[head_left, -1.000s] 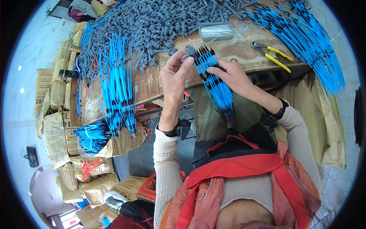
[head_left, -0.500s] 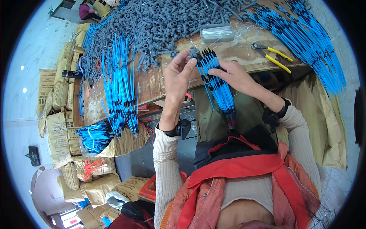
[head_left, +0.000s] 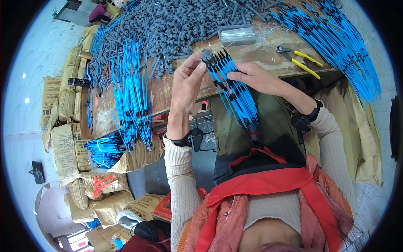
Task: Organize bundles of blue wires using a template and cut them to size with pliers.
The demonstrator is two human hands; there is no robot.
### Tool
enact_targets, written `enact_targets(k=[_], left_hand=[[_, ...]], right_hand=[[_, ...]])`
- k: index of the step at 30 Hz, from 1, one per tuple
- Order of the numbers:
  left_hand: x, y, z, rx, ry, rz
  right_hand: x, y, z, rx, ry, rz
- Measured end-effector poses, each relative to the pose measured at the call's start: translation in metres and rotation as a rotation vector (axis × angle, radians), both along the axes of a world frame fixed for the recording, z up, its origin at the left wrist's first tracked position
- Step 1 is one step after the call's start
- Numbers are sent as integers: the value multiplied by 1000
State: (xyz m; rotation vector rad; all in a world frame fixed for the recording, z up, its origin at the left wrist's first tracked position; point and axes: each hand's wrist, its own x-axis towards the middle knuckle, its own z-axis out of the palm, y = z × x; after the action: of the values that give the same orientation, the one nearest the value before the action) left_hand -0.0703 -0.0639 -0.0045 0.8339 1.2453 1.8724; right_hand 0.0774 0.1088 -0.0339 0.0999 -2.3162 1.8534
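Sacks [head_left: 63, 126] of creased paper stack at the left edge. Thin blue wires [head_left: 132, 96] lie centre-left on the wooden bench [head_left: 168, 90]. Left hand [head_left: 187, 82] pinches a grey plug [head_left: 206, 56], now lifted slightly higher; right hand [head_left: 252, 77] grips the fanned bundle [head_left: 235, 92] at upper centre. Yellow-handled pliers [head_left: 300, 59] lie upper right.

The scene was brightly and evenly lit by soft daylight, with only faint shadows under the wooden table [head_left: 268, 63] edge. Left of the table, the pale floor [head_left: 29, 84] was washed out and showed small glare spots. Fisheye distortion bent the table's straight edges, a black vignette ringed the picture, and detail softened toward the rim.
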Motion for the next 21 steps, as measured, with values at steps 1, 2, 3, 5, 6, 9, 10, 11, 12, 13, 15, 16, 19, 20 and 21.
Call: enact_targets(k=[1, 2, 3, 5, 6, 9, 10, 11, 12, 13, 15, 16, 19, 20, 21], left_hand=[[-1, -1, 0, -22, 19, 12], [-1, -2, 0, -39, 34, 25], [-1, -3, 1, -53, 45, 43], [0, -4, 0, -42, 39, 49], [0, -5, -1, -35, 32, 52], [0, -4, -2, -21, 14, 35], [0, -4, -3, -47, 21, 37], [-1, -4, -3, -57, 22, 33], [-2, -3, -4, -44, 16, 27], [-3, -3, -4, -58, 5, 12], [-5, -2, -5, -49, -36, -23], [-7, -2, -5, -36, -48, -53], [-11, -2, -6, -17, -65, -118], [-12, -3, -6, -21, -63, -122], [-13, -3, -6, -24, -66, -119]], right_hand=[[0, -1, 2, 59, -21, -34], [1, -3, 3, 111, -34, -69], [2, -4, 4, 163, -47, -104], [3, -7, 5, 138, -52, -101], [3, -8, 4, 118, -30, -103], [1, -8, 2, 157, 5, -121], [1, -7, 0, 143, -1, -112], [1, -6, -1, 129, -6, -103], [0, -5, -1, 111, -18, -88], [0, -3, -2, 118, -17, -78], [-1, -1, -2, 116, -35, -48], [-1, -1, -1, 124, -25, -40], [-1, -2, 1, 68, -37, -13], [-1, -3, 2, -5, -71, 1], [-1, -3, 2, -87, -80, 28]])
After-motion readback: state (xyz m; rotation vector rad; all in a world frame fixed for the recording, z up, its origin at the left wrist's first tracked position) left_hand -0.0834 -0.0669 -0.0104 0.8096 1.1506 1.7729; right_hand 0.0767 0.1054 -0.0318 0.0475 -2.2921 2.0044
